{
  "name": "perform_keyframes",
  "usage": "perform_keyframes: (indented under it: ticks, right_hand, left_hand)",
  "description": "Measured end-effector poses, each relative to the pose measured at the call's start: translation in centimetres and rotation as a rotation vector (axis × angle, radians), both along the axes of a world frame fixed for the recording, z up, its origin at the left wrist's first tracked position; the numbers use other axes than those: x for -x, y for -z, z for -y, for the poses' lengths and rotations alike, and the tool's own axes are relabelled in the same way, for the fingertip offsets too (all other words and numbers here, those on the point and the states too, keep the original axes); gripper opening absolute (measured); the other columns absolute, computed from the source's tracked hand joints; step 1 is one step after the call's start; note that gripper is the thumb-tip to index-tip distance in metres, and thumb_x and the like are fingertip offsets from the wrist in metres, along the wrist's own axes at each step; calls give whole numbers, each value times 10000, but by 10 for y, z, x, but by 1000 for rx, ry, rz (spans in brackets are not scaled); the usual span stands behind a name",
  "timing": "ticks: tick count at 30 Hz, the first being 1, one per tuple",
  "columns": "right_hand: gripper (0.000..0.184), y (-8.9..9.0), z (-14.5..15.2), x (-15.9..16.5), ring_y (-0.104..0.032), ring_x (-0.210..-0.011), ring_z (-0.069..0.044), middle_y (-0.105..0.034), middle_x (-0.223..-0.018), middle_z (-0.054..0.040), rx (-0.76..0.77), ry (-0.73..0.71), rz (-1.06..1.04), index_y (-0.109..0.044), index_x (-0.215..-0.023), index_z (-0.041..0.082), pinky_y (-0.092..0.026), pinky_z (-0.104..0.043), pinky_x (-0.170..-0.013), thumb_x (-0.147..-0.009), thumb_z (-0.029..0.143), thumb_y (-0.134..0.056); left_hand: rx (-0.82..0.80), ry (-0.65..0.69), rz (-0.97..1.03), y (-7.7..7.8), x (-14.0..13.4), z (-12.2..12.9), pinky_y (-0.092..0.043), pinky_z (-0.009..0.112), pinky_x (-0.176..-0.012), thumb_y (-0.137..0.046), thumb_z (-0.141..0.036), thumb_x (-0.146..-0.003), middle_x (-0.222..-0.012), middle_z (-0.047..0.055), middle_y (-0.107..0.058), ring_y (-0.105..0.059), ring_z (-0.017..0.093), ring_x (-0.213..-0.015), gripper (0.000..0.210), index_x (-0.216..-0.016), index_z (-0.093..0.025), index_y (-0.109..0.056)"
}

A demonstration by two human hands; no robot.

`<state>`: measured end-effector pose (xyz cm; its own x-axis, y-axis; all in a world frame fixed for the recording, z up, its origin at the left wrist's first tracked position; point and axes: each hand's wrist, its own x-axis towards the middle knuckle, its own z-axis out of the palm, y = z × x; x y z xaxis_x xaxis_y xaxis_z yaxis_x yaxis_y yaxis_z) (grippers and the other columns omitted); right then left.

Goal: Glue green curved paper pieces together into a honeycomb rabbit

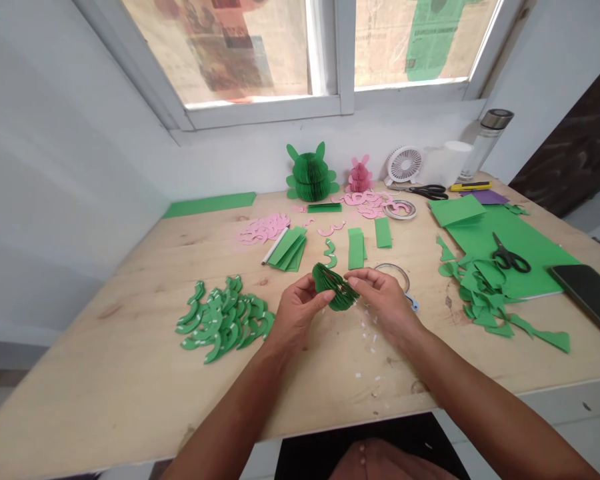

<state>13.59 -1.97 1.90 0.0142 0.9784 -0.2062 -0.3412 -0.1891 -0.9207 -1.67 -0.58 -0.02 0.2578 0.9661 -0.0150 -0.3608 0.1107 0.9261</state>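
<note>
Between my hands, above the table, is a pleated green paper piece with its folds fanned apart. My left hand pinches its left side, thumb across the front. With thumb and fingers together, my right hand grips its right edge. Just beyond it lies a wavy green paper strip with white marks. A heap of curved green paper pieces with white tabs lies to the left of my left hand. Partly behind my right hand is a roll of tape, with a small blue item beside it.
Green and pink honeycomb paper figures stand at the back, near a white fan and a bottle. Black scissors lie on green sheets at right, beside paper scraps and a phone. Pink cutouts lie mid-table.
</note>
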Motion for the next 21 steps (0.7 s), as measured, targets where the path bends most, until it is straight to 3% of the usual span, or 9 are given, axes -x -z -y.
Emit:
perform_keyframes:
  ticks: [10, 21]
  right_hand:
    - [263, 5, -2, -1, -615, -649, -141, -700, -712, -15, 4, 8, -45, -690, -792, 176, -468, -272, -651, -624, 366, -760]
    - [228, 5, -3, -1, -609, -691, -144, -695, -716, -18, 2, 14, -70, -694, -763, 178, -452, -271, -686, -622, 345, -760]
  left_hand:
    - [-12, 43, -13, -3, 1, 1, -498, 296, -681, -764, -208, -634, -861, 67, -696, -634, 173, -732, 307, -917, -145, -663]
    - [-33, 55, -19, -1, 4, 0, -491, 304, -685, -730, -226, -677, -926, 73, -679, -610, 153, -712, 295, -959, -161, -671]
